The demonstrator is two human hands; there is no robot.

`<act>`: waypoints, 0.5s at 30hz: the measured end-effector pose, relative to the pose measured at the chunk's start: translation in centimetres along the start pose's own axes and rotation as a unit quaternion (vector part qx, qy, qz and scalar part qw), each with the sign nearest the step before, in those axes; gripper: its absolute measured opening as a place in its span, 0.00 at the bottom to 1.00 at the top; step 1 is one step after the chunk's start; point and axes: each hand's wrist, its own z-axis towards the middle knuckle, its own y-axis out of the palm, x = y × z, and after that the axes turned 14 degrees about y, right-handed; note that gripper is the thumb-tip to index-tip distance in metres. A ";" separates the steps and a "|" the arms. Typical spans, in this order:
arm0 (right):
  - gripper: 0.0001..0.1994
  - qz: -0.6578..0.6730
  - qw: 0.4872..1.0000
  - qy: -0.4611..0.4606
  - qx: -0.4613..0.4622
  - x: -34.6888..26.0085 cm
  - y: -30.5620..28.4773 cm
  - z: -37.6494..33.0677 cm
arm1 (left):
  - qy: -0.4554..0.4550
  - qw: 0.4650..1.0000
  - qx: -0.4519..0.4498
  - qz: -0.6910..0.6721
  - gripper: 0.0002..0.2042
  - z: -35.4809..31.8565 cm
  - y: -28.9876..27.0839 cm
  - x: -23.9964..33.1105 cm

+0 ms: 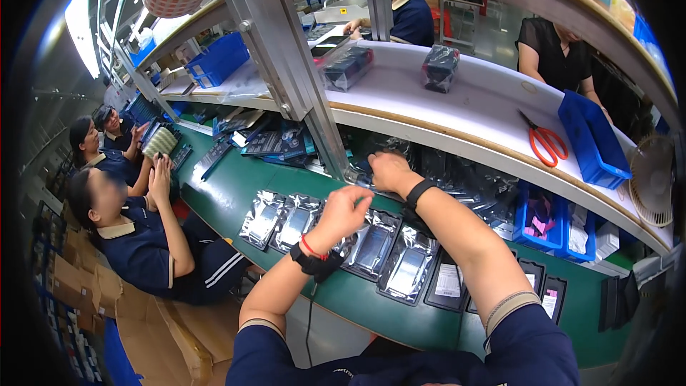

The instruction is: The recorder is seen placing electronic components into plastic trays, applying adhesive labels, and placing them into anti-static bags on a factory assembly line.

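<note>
My right hand (391, 171) reaches under the shelf, fingers bent down at the edge of a heap of clear plastic-wrapped dark items (457, 175). What its fingertips grip, if anything, is hidden. Closer to me, my left hand (346, 212) hovers over the row of trays with its fingers curled together, and I see nothing in it. Shallow black trays line the green table; one near my left hand (373, 243) and its neighbour (409, 263) hold flat items in shiny clear bags. Further left lie two similar bagged items (296, 221). A tray on the right (448, 282) has a white printed sheet.
Above the bench, a white shelf (493, 111) holds red-handled scissors (548, 144), a blue bin (593, 139) and two wrapped bundles (439, 68). A metal post (325, 125) rises ahead. Blue bins (539, 218) stand under the shelf. Co-workers (136, 232) sit at left.
</note>
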 end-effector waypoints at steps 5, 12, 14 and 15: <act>0.48 0.007 0.975 0.086 -0.203 -0.3 0.3 2.8 | -0.027 0.997 0.022 -0.069 0.07 1.3 0.5 -0.5; 0.12 -0.063 0.993 -0.081 -0.066 1.6 1.1 1.6 | -0.048 0.999 0.002 -0.022 0.06 1.8 -0.5 -1.6; 0.13 -0.059 0.995 -0.033 -0.078 1.6 -2.2 -1.1 | -0.015 0.999 -0.009 0.047 0.06 2.5 -0.2 -3.6; 0.14 -0.055 0.997 -0.043 -0.021 2.7 -3.6 -3.2 | -0.045 0.993 -0.070 0.079 0.11 4.1 0.2 -3.3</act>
